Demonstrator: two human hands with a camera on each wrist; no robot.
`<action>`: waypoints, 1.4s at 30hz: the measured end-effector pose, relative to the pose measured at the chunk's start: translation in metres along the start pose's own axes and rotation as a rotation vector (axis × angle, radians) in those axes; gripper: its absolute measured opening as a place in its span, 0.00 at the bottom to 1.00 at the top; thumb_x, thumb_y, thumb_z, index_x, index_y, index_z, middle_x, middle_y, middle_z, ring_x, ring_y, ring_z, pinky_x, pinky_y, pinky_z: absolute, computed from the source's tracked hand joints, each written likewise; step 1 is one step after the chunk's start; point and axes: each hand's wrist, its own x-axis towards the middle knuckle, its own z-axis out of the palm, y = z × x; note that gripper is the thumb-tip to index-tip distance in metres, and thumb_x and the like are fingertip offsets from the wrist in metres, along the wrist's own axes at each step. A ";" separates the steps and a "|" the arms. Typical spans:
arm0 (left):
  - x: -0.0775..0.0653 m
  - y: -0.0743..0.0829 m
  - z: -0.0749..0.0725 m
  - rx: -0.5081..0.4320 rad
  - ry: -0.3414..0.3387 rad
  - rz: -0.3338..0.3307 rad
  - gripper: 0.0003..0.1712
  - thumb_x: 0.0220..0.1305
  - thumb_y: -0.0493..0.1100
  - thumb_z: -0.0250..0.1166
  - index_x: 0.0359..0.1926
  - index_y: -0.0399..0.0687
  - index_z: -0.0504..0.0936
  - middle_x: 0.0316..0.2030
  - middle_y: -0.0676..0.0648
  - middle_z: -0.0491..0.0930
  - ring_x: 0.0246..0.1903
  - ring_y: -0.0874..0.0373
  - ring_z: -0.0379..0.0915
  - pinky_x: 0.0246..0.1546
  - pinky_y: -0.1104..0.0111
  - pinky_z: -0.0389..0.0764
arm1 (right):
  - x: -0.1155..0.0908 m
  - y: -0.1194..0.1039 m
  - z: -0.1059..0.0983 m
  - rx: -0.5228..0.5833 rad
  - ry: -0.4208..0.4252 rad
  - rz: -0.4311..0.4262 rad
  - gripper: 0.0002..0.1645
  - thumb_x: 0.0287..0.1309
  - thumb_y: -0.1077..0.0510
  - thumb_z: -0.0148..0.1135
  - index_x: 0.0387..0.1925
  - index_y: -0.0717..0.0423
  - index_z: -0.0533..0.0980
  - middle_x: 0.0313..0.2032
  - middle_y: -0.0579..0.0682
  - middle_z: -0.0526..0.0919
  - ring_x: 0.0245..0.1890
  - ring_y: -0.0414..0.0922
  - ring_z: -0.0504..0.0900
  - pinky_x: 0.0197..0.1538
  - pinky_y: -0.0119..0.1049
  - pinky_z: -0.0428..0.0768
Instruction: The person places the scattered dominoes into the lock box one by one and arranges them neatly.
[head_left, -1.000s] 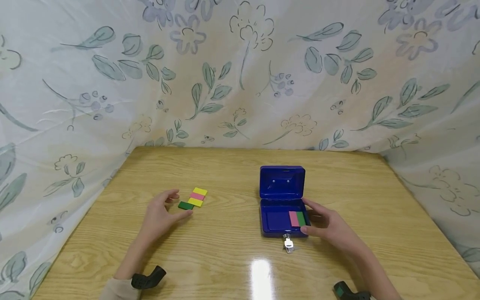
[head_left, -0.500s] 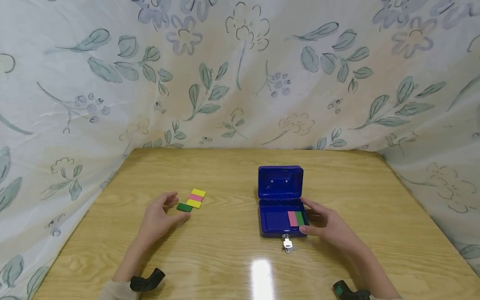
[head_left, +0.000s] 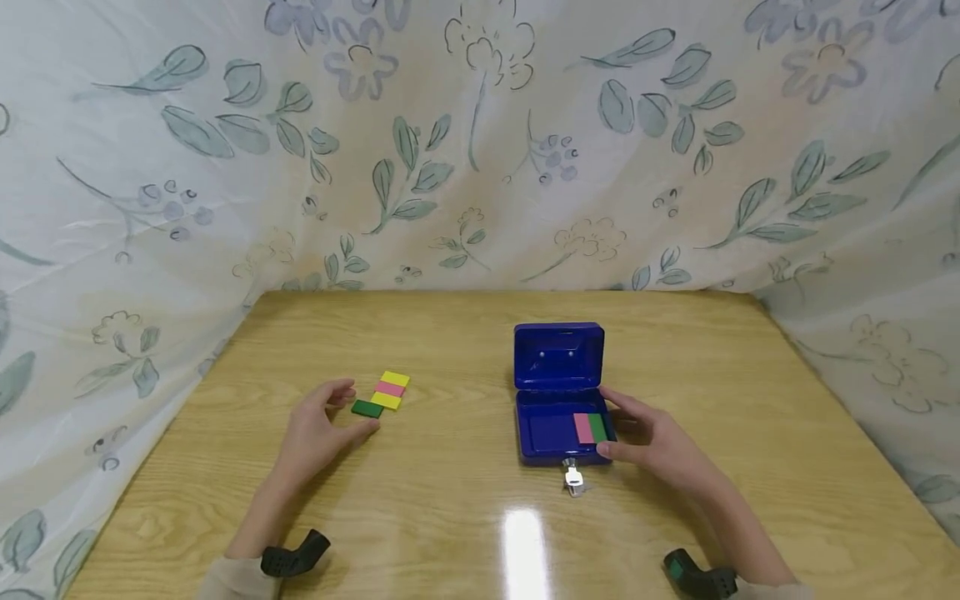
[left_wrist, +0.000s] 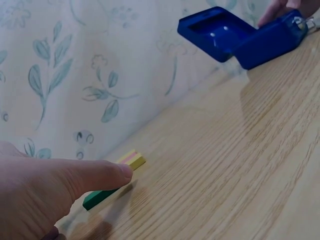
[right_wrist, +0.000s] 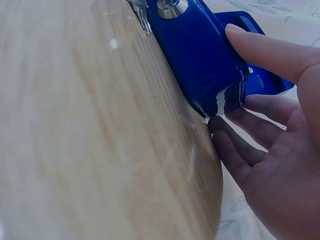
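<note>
Blocks in yellow and pink [head_left: 389,389] lay unshifted at left; the left hand [head_left: 317,427] stayed released beside the green block [head_left: 367,409], the right hand [head_left: 657,440] still grasped the blue box [head_left: 540,460] at right: nothing newly lifted.

You have one blue cash box [head_left: 546,433] at right, holding one pink block [head_left: 583,428] and one green block [head_left: 597,427]; at left, two yellow blocks [head_left: 396,379], a second pink block [head_left: 390,389], one dark green block [head_left: 367,409].

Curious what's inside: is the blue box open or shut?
The box is open: its lid stands raised, showing pink and green blocks inside.
</note>
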 end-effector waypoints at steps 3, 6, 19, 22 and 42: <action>0.002 0.001 -0.001 0.006 0.001 0.004 0.42 0.46 0.48 0.82 0.59 0.33 0.74 0.47 0.40 0.81 0.48 0.47 0.74 0.50 0.54 0.76 | 0.001 -0.001 -0.001 -0.011 0.006 0.006 0.49 0.55 0.48 0.73 0.74 0.44 0.60 0.69 0.60 0.64 0.64 0.62 0.68 0.62 0.60 0.67; 0.002 0.003 -0.001 0.003 0.001 -0.001 0.42 0.45 0.46 0.82 0.59 0.32 0.74 0.47 0.39 0.81 0.48 0.47 0.74 0.51 0.54 0.77 | 0.001 -0.002 -0.002 -0.019 0.004 0.016 0.49 0.54 0.47 0.73 0.74 0.44 0.60 0.69 0.60 0.64 0.64 0.62 0.67 0.62 0.61 0.66; -0.002 0.000 0.001 0.012 -0.008 -0.055 0.42 0.46 0.48 0.82 0.59 0.33 0.75 0.43 0.42 0.82 0.48 0.45 0.77 0.52 0.52 0.77 | 0.000 0.001 0.001 -0.002 -0.006 0.004 0.49 0.55 0.48 0.73 0.74 0.44 0.60 0.69 0.60 0.64 0.63 0.62 0.68 0.62 0.60 0.66; -0.002 -0.002 0.002 0.021 -0.010 -0.060 0.43 0.46 0.50 0.81 0.59 0.34 0.75 0.44 0.42 0.82 0.48 0.44 0.78 0.52 0.51 0.76 | 0.000 0.001 0.001 0.003 -0.010 0.008 0.49 0.55 0.48 0.73 0.74 0.44 0.60 0.69 0.60 0.64 0.63 0.62 0.68 0.62 0.60 0.66; 0.001 0.005 0.012 0.092 0.059 -0.052 0.40 0.46 0.51 0.81 0.56 0.35 0.77 0.42 0.42 0.84 0.45 0.42 0.79 0.50 0.47 0.73 | 0.000 -0.002 0.000 -0.011 0.005 -0.012 0.48 0.55 0.50 0.73 0.74 0.45 0.61 0.68 0.58 0.65 0.63 0.61 0.69 0.62 0.60 0.67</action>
